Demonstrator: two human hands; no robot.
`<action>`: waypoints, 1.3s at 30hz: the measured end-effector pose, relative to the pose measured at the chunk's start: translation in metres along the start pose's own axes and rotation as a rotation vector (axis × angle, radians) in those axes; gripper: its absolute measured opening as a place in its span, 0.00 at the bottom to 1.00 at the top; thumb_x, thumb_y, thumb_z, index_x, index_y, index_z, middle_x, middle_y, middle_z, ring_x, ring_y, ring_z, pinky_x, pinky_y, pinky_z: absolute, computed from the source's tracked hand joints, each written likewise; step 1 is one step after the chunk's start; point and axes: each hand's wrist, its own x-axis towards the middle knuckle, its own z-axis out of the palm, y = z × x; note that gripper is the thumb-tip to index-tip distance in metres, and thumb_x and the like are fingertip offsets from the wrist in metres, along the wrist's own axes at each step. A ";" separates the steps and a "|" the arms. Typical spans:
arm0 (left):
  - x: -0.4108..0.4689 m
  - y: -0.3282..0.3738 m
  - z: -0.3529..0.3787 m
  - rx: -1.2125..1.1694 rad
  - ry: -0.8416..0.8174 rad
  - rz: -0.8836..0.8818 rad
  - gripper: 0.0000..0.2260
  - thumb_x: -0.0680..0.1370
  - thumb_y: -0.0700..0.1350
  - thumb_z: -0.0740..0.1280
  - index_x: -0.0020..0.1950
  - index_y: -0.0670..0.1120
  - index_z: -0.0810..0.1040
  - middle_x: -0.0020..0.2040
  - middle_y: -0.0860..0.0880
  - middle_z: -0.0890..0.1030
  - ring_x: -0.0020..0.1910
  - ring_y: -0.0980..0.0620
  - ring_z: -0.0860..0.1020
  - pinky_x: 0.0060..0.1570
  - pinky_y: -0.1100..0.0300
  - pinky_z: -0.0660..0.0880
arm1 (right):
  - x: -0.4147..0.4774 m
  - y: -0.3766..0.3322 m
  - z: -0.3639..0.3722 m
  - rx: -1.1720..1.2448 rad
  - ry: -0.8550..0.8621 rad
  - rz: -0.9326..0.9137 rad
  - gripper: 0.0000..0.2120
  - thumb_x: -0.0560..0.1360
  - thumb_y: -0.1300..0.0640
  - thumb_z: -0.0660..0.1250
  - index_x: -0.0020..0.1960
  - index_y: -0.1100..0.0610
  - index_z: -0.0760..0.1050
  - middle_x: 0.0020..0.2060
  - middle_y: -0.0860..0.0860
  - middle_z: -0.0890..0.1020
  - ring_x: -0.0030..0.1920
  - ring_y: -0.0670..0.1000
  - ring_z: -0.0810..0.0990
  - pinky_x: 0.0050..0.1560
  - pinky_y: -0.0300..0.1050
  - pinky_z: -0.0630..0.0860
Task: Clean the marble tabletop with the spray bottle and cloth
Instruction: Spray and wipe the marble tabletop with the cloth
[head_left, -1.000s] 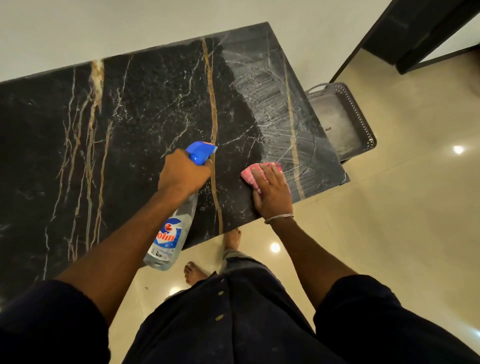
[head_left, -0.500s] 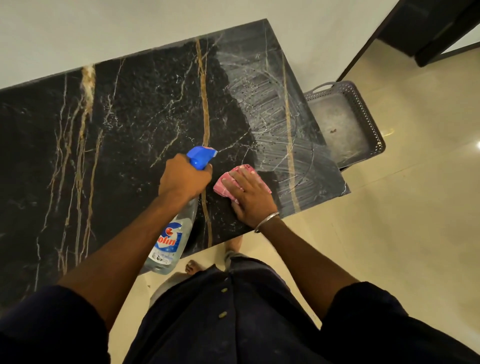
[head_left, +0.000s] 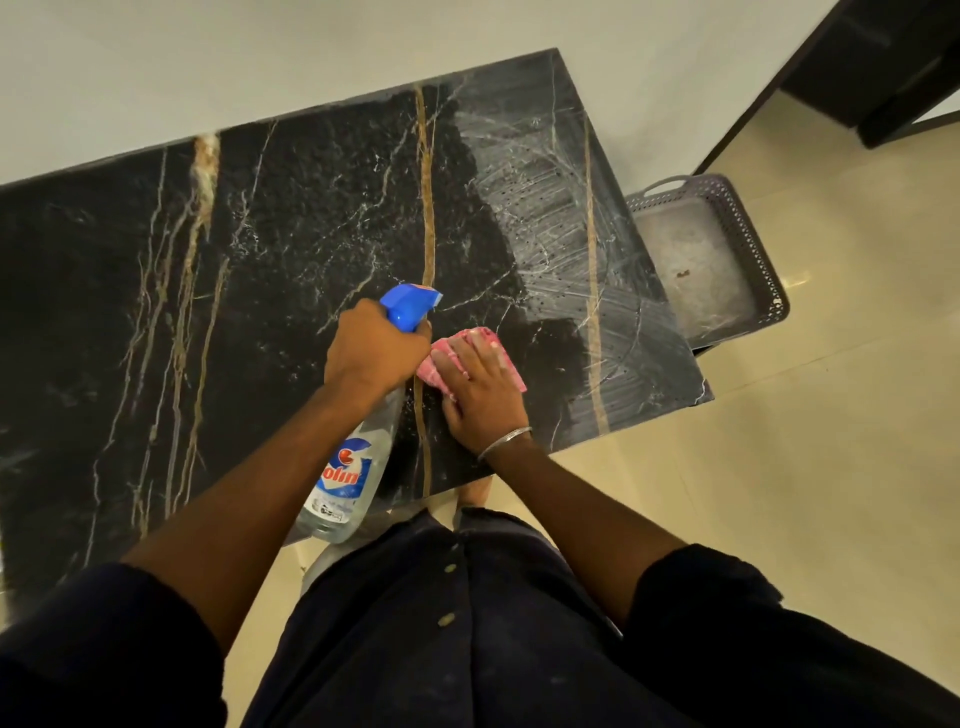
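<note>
Head view. Left hand (head_left: 371, 345) is gripping the spray bottle (head_left: 353, 467) by its neck above the marble tabletop (head_left: 260, 260); right hand (head_left: 480, 395), fingers flat, is pressing the pink cloth (head_left: 434, 366) onto the marble, just beside the left hand at its 3 o'clock.

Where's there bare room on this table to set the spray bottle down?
The tabletop left of the left hand is bare from wall to near edge. The far right corner, beside the basket, is bare but smeared. Crowded: the front middle, where the spray bottle and the right hand on the cloth meet.
</note>
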 end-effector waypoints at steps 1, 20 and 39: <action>0.001 0.000 0.000 0.003 -0.001 0.005 0.16 0.68 0.57 0.67 0.46 0.45 0.77 0.37 0.46 0.79 0.35 0.47 0.79 0.39 0.52 0.80 | 0.001 0.004 0.000 -0.017 -0.034 -0.071 0.29 0.74 0.51 0.62 0.75 0.54 0.67 0.73 0.58 0.68 0.76 0.62 0.61 0.75 0.63 0.57; 0.034 -0.004 -0.014 0.006 -0.003 -0.014 0.14 0.71 0.53 0.70 0.50 0.44 0.76 0.39 0.45 0.79 0.37 0.48 0.79 0.41 0.53 0.79 | 0.038 0.021 -0.013 0.007 -0.003 -0.090 0.29 0.74 0.51 0.59 0.75 0.55 0.68 0.73 0.59 0.69 0.75 0.63 0.62 0.75 0.64 0.60; 0.075 -0.003 -0.028 -0.025 0.012 0.032 0.10 0.73 0.49 0.70 0.47 0.44 0.76 0.36 0.46 0.78 0.35 0.50 0.78 0.36 0.58 0.74 | 0.107 0.038 -0.016 -0.007 -0.008 -0.102 0.28 0.76 0.51 0.59 0.75 0.56 0.67 0.73 0.60 0.69 0.76 0.64 0.61 0.75 0.65 0.58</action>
